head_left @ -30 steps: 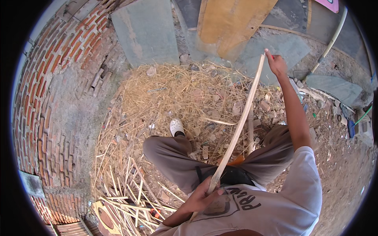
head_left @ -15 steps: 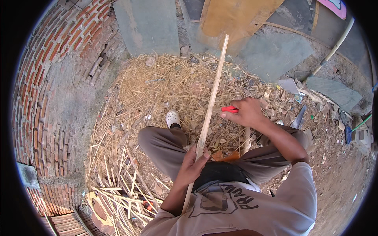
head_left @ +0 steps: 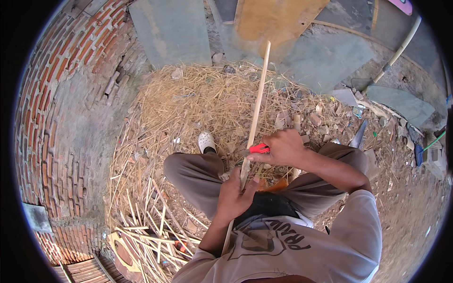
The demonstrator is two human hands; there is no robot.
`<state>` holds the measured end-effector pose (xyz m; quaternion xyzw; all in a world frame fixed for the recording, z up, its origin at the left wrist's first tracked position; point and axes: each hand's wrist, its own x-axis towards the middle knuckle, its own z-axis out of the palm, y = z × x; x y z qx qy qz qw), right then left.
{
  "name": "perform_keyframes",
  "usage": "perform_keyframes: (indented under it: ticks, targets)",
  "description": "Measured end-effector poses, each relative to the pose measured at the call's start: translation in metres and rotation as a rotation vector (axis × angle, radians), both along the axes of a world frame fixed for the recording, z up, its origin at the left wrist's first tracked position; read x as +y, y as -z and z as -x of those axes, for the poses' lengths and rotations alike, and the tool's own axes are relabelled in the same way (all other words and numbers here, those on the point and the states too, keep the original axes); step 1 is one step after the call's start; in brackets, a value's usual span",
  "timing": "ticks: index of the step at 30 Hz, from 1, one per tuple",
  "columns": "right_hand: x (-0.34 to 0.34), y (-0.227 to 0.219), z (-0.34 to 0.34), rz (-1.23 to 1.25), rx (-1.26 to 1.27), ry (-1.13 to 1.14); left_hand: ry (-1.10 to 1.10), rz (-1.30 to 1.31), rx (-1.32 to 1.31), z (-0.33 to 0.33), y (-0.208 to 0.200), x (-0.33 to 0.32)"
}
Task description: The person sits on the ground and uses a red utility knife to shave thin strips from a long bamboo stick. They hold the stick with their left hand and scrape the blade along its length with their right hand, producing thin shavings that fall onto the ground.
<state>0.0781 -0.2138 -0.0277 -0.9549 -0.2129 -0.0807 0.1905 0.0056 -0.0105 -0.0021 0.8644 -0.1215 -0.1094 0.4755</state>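
Note:
A long pale strip of split wood or bamboo runs from under my left forearm, up between my knees, toward the far panels. My left hand is closed around its lower part, close to my lap. In my right hand is a red-handled knife, gripped in a fist. Its dark blade end lies at the strip, just above my left hand. Whether the edge bites into the wood is too small to tell. Below the hands, a dark pad covers my lap.
Straw-like shavings cover the ground ahead. Several loose strips lie piled at lower left, beside a yellow board with a cutout. A brick wall stands left; grey panels lean at the back. A grey blade-like piece lies right.
My right hand has brought the knife nearer to me and leftward, down along the strip to just above my left hand. My left hand has moved up slightly, still holding the strip.

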Motion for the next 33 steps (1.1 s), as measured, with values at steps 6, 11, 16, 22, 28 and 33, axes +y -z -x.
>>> perform_keyframes:
  ticks: [6, 11, 16, 22, 28, 33]
  targets:
    - [-0.008, 0.005, -0.012, 0.022, 0.002, 0.02, 0.011, -0.267, -0.135, -0.001, -0.004, -0.003]
    - [-0.035, 0.009, -0.061, 0.069, 0.099, 0.36, 0.048, -0.378, -0.061, 0.014, -0.013, -0.002]
    - [-0.076, 0.035, -0.088, -0.012, 0.239, 0.445, 0.107, -0.337, -0.096, 0.03, -0.004, 0.01]
    - [0.009, 0.008, -0.005, 0.033, 0.223, 0.001, -0.007, -0.374, -0.221, 0.011, 0.007, 0.014]
    - [-0.003, 0.02, -0.03, -0.016, 0.071, 0.059, -0.023, -0.414, -0.361, 0.001, 0.002, 0.013]
    - [-0.011, 0.015, -0.041, 0.026, 0.029, 0.081, -0.015, -0.426, -0.363, -0.005, -0.008, 0.007]
